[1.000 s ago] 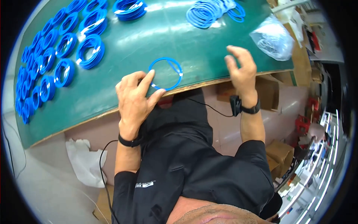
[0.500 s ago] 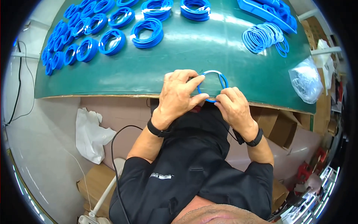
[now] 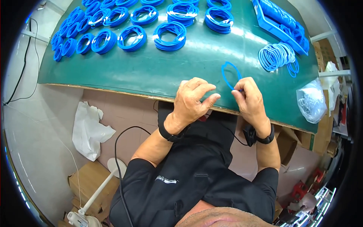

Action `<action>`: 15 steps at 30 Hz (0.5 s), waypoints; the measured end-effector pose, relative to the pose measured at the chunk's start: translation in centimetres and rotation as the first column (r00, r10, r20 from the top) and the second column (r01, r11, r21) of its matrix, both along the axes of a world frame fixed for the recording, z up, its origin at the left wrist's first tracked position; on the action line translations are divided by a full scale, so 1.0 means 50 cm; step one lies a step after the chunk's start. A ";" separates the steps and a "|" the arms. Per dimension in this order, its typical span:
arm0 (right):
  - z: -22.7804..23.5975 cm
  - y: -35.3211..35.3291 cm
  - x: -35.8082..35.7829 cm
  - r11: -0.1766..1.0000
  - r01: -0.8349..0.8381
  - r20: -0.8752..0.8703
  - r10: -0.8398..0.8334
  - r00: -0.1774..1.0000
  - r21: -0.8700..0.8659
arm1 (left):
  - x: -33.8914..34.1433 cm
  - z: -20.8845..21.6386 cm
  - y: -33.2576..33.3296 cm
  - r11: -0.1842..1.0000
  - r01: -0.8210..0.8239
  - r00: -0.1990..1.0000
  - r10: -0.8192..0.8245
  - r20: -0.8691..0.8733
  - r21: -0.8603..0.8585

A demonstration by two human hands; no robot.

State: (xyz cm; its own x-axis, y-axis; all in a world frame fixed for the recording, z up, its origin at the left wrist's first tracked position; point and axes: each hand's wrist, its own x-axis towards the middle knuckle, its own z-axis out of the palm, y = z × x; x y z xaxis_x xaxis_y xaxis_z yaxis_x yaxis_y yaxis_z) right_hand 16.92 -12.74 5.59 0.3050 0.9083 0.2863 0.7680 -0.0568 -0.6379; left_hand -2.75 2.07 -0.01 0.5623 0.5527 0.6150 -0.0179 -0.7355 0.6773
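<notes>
A thin blue ring is pinched at its near edge between the thumb and fingers of my right hand, above the green table near its front edge. My left hand is apart from the ring, with thumb and fingers spread and nothing between them. Beyond my right hand lies a fanned-out row of lighter blue rings. Neat stacks of blue rings, such as the nearest one, stand in rows on the far left part of the table.
The green table ends in a bare front edge close to me. At the back right stands a blue tray holding rolled and loose blue pieces. A clear plastic bag lies at the right edge. Below are a white torn bag and cardboard boxes.
My left hand has let go of the blue ring. My right hand has carried it rightward and tilted it, so it looks narrower. The view has shifted a little.
</notes>
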 end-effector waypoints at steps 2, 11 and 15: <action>0.007 0.040 0.005 1.000 -0.013 -0.036 0.014 0.999 0.015 | -0.002 -0.001 -0.002 1.000 0.005 1.000 -0.006 -0.021 -0.019; 0.021 0.268 -0.009 0.971 -0.176 0.206 0.141 0.968 0.162 | -0.006 0.000 0.000 1.000 0.011 1.000 -0.011 0.021 -0.015; 0.003 0.369 -0.017 0.949 -0.263 0.321 0.198 0.926 0.173 | -0.007 0.006 -0.002 0.999 0.013 0.999 -0.012 0.031 -0.035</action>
State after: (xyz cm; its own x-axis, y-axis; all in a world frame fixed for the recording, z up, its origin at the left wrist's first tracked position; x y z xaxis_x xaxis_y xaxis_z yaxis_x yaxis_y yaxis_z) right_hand 16.05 5.70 5.74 -0.0338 0.8525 0.5216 0.8986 0.2545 -0.3576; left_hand -3.09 1.97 0.31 0.5501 0.5676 0.6125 -0.0481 -0.7107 0.7018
